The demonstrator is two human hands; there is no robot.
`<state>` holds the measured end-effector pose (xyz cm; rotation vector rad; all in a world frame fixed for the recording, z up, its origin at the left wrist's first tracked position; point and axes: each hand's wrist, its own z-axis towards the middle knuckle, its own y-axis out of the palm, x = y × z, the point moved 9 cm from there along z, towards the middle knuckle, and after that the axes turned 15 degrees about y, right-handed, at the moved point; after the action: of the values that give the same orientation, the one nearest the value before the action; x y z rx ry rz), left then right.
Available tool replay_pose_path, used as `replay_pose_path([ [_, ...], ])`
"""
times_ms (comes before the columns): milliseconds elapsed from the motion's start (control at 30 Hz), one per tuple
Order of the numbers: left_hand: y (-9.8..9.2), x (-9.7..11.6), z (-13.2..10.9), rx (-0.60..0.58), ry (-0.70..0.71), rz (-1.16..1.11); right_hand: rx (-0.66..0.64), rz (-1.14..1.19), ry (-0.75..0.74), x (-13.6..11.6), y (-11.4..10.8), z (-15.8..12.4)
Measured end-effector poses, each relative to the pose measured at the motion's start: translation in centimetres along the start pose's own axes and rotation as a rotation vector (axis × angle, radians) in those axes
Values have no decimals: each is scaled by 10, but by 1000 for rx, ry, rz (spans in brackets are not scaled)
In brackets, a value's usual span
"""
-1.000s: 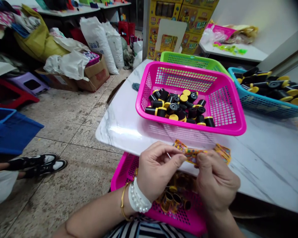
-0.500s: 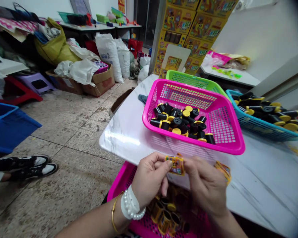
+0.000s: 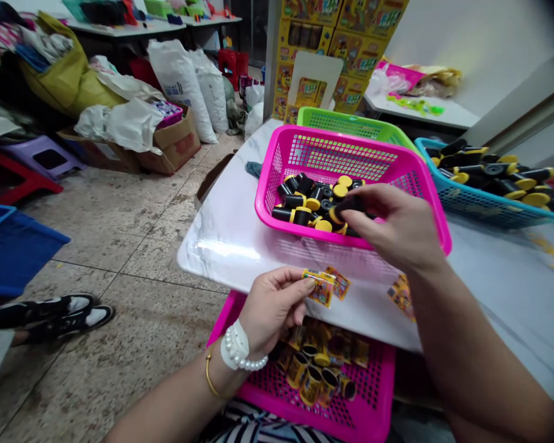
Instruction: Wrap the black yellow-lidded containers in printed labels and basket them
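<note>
My left hand [image 3: 277, 298] pinches a small clear-and-yellow printed label sleeve [image 3: 321, 296] between thumb and fingers, just above the front edge of the table. My right hand [image 3: 399, 227] reaches over the front rim of an upper pink basket [image 3: 284, 138], its fingers closed on a black canister [image 3: 346, 208] with a yellow end. More black canisters [image 3: 293, 201] with yellow lids lie jumbled in that basket. Below the table edge, a lower pink basket [image 3: 381, 394] holds several canisters [image 3: 311, 384] wearing yellow printed sleeves. Another label [image 3: 340, 284] lies on the table beside my left fingers.
Further labels [image 3: 401, 296] rest near my right forearm. A blue basket [image 3: 493, 212] full of black-and-yellow pieces stands at the right, and a green basket [image 3: 351, 123] sits behind the pink one. Printed yellow boxes [image 3: 351, 52] are stacked behind. Another person's shoes [image 3: 74, 314] show at left.
My right hand has left the label and moved up and forward into the upper basket, closing on a black canister. The left hand keeps the label sleeve. The view has shifted slightly.
</note>
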<state>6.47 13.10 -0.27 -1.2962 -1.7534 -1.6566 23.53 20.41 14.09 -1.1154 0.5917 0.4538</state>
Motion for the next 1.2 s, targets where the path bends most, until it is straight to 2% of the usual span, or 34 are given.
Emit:
replay_pose_path([
  [67,-2,-2,-1,6,-12,-38,77,-17,-57,2,-30,-27],
  [133,-2,-4,-1,-3,-24,-57,33,-146,-97,8,-38,-52],
  [233,3,-8,-1,-26,-52,-59,-55,-362,-192,21,-26,-89],
  [333,8,-12,0,-43,-66,-50,-122,-410,-148,45,-7,-114],
  [433,9,-13,1,-26,-76,-43,-39,-347,-69,66,-3,-128],
  [500,9,-13,1,-9,-88,-39,38,-349,-93,70,-4,-136],
  [600,10,-14,2,7,-118,-45,95,-293,-117,69,-8,-143],
  [667,12,-14,2,5,-139,-55,96,-112,-8,72,-18,-142],
  [767,18,-15,3,-24,-154,-59,36,217,165,70,-27,-139],
  [867,22,-16,5,-35,-149,-77,-58,375,144,52,-25,-135],
  [967,23,-17,7,-21,-141,-120,-106,376,97,42,-19,-132],
  [1067,22,-20,7,-15,-149,-151,-90,264,47,38,-15,-130],
  [1200,21,-22,7,-23,-156,-141,-78,61,-124,18,-13,-132],
])
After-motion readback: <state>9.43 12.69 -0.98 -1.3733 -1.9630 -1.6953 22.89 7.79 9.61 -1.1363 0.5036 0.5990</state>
